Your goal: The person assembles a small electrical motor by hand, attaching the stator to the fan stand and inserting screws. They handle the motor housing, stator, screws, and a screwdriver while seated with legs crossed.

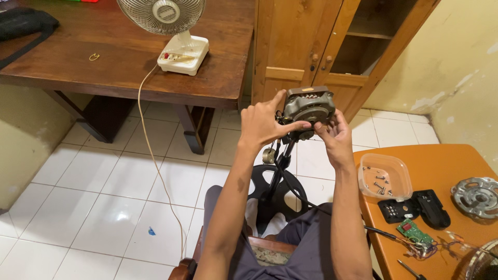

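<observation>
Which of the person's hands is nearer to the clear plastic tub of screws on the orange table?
The right hand. It grips the grey fan motor just up and left of the clear plastic tub; the left hand holds the motor's far side, farther away.

Grey fan motor (308,105), copper windings showing on top, upright atop black stand pole, raised chest-high

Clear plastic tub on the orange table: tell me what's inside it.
The clear plastic tub holds a few loose metal screws scattered on its bottom. Their exact count and type are too small to tell. Nothing covers the tub.
</observation>
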